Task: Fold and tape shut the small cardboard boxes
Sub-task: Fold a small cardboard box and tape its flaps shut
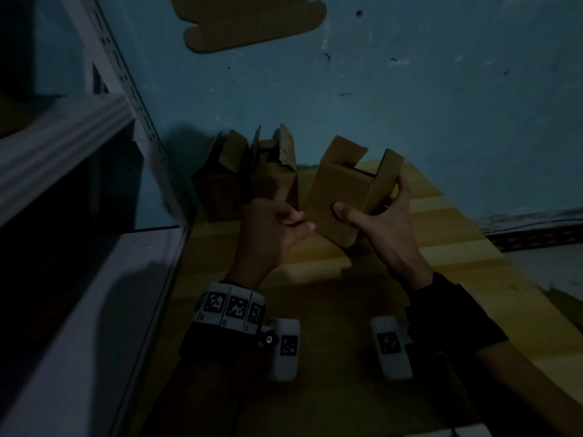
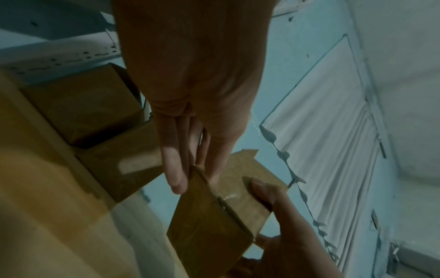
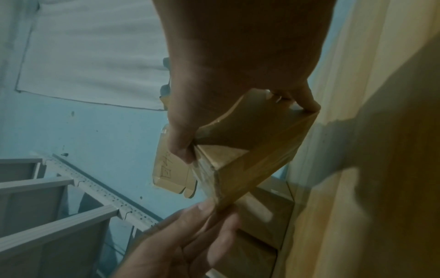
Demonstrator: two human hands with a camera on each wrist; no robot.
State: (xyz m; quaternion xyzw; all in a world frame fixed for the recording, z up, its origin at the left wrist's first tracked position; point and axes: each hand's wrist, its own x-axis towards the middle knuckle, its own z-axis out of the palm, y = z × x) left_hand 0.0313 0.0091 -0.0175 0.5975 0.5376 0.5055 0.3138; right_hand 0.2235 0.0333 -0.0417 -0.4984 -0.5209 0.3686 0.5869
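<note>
Item in hand: a small brown cardboard box (image 1: pixel 344 193), held clear above the striped yellow wooden tabletop (image 1: pixel 441 247), its open end tipped away with flaps standing up. Right hand (image 1: pixel 381 225): clasped round the box, thumb (image 1: pixel 342 213) pressed on the near broad face, remaining fingers wrapped about the far side. Left hand (image 1: pixel 274 228): fingers nearly straight, tips meeting the box's lower left edge, thumb alongside; whether it pinches the edge or only steadies it cannot be told. Bottom end: the right-wrist view shows glossy clear tape (image 3: pixel 209 169) over the closed seam, so that end reads as sealed. Step in hand, by judgement: turning or checking the box between closing its ends. Next move calls for folding the upright flaps inward, pressing them flat, and laying tape across the seam. Adjacent stock: two more brown cardboard boxes (image 1: pixel 246 178) with raised flaps, standing at the table's far left against the blue wall (image 1: pixel 410 105). Further: flat cardboard blank (image 1: pixel 252 23) on that wall; grey slotted metal shelving (image 1: pixel 104 127) at left.
</note>
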